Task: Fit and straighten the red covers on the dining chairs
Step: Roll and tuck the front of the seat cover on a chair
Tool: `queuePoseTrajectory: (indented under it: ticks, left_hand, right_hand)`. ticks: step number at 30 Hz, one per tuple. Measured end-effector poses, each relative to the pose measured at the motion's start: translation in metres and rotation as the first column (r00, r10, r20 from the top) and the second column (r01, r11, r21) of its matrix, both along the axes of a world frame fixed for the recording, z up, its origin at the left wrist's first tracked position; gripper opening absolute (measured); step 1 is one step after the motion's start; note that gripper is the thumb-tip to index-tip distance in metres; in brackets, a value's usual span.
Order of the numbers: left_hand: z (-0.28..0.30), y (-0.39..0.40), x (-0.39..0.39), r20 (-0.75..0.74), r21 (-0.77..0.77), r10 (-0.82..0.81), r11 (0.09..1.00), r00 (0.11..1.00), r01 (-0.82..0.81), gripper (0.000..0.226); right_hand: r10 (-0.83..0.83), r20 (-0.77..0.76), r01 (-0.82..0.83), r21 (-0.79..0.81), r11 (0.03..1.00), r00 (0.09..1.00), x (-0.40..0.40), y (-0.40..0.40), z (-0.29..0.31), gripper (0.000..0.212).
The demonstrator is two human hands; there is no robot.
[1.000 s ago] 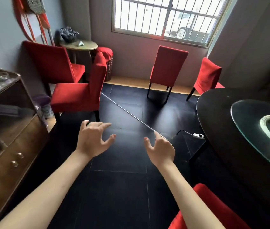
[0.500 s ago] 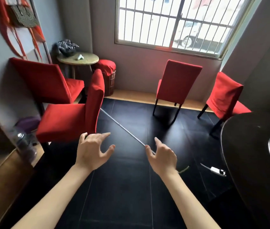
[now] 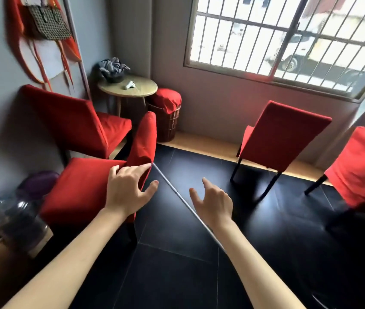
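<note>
A: What was around the hands?

B: Four chairs in red cloth covers stood on a shiny black tile floor [image 3: 177, 275]. The nearest chair [image 3: 92, 186] was on the left side, its soft flat seat turned away from the person and its tall back [image 3: 144, 141] near the left hand [image 3: 125, 192].

A: Was that hand holding the cover?

B: No. Its fingers were spread, reaching over the low corner of the chair back. I could not tell if they touched the cloth. The right hand [image 3: 213, 204] was spread too, up in the air with nothing in it.

A: Was anything in the way?

B: A thin gray stick [image 3: 177, 195] lay slanted across the floor between the two hands. Another covered chair [image 3: 74, 121] stood against the left wall, one [image 3: 282, 139] under the barred window [image 3: 288, 36], and one [image 3: 364, 168] at the right edge.

A: What else?

B: A small round wooden table [image 3: 130, 89] stood in the corner. Beside it was a woven basket [image 3: 165, 123] with red cloth on top. See-through plastic jugs [image 3: 18, 219] stood at the left.
</note>
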State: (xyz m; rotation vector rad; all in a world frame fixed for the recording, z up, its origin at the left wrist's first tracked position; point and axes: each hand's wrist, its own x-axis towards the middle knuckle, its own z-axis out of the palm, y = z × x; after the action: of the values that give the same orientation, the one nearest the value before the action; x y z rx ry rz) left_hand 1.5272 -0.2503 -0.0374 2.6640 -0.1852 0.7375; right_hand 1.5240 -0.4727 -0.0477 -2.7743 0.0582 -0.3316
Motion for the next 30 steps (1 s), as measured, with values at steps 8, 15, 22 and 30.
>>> queuePoseTrajectory:
  ticks: [8, 15, 22, 30]
  left_hand:
    - [-0.007, 0.0, 0.173, -0.051, -0.024, 0.088, 0.996, 0.995, -0.089, 0.065]
    - [-0.036, -0.026, 0.288, -0.086, -0.091, 0.255, 0.961, 0.963, -0.262, 0.065]
    - [-0.071, -0.056, 0.35, -0.21, -0.112, 0.569, 0.794, 0.795, -0.597, 0.074]
    - [-0.082, -0.065, 0.371, -0.25, -0.091, 0.78, 0.572, 0.574, -0.816, 0.068]
  right_hand:
    - [0.081, 0.029, -0.08, -0.038, 0.996, 0.996, 0.187, 0.011, 0.005, 0.059]
    - [0.206, -0.059, -0.211, -0.107, 0.972, 0.977, 0.343, -0.011, -0.016, 0.055]
    - [0.541, -0.051, -0.542, -0.157, 0.826, 0.839, 0.475, -0.01, -0.034, 0.056]
    - [0.778, -0.089, -0.781, -0.148, 0.607, 0.621, 0.549, 0.04, -0.051, 0.049]
